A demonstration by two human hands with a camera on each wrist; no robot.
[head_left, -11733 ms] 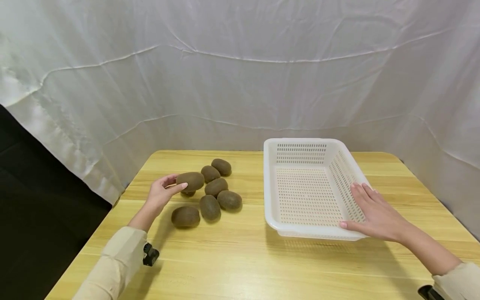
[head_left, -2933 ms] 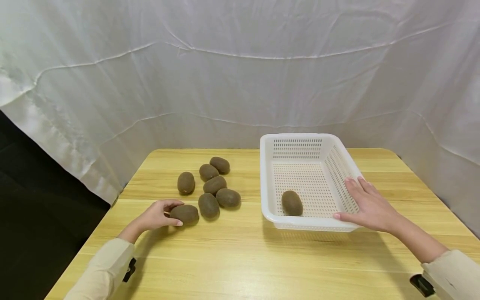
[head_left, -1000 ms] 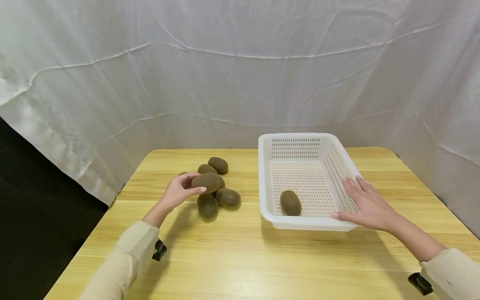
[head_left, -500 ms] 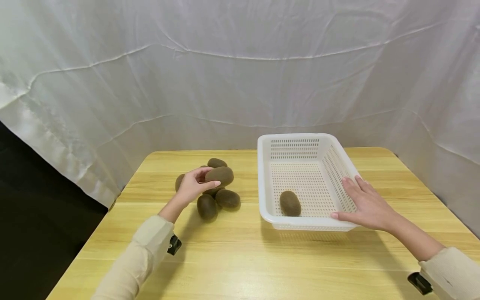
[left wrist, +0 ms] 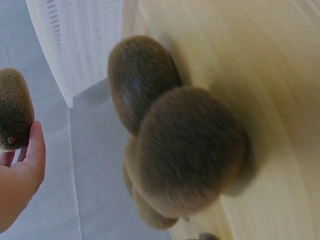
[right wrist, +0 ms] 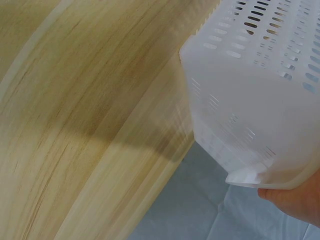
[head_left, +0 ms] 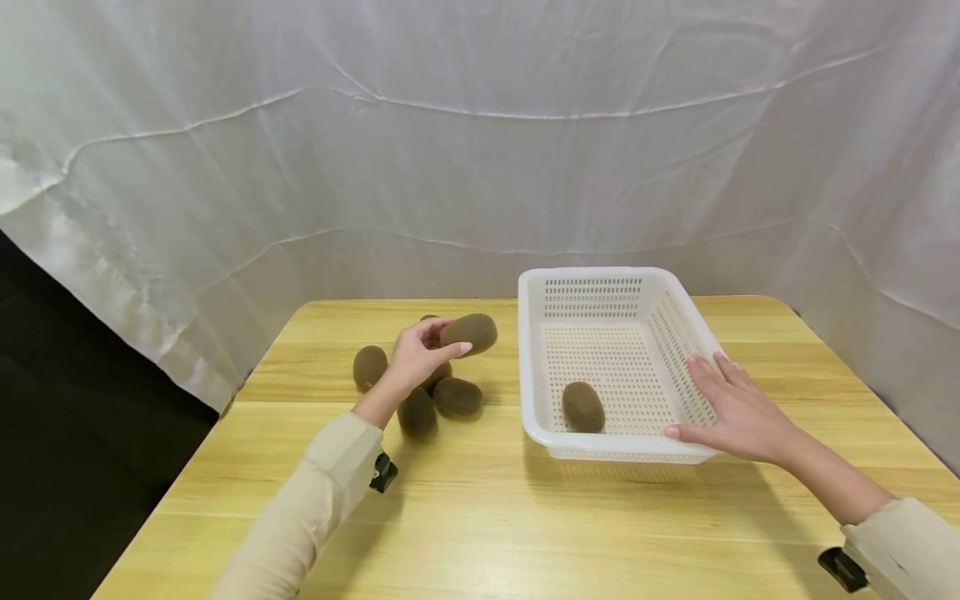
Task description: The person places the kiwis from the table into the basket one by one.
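My left hand point(head_left: 414, 357) holds a brown kiwi point(head_left: 469, 334) between thumb and fingers, above the table and left of the basket; the left wrist view shows this kiwi point(left wrist: 14, 110) too. Under and around that hand lie several more kiwis point(head_left: 458, 398), some partly hidden by it. One kiwi point(head_left: 582, 407) rests inside the white plastic basket point(head_left: 615, 444), near its front left corner. My right hand point(head_left: 738, 414) lies over the basket's right front corner, its fingers straight across the right rim and its thumb on the front rim.
The wooden table point(head_left: 480, 525) has rounded back corners. A pale curtain point(head_left: 480, 183) hangs behind and beside it. Black cloth point(head_left: 82, 425) hangs at the far left. A lone kiwi point(head_left: 370, 368) lies left of the left hand.
The left hand took a kiwi from the front left of the group and carries it up and right toward the basket. Earlier, another kiwi went into the basket. The right hand stays in place.
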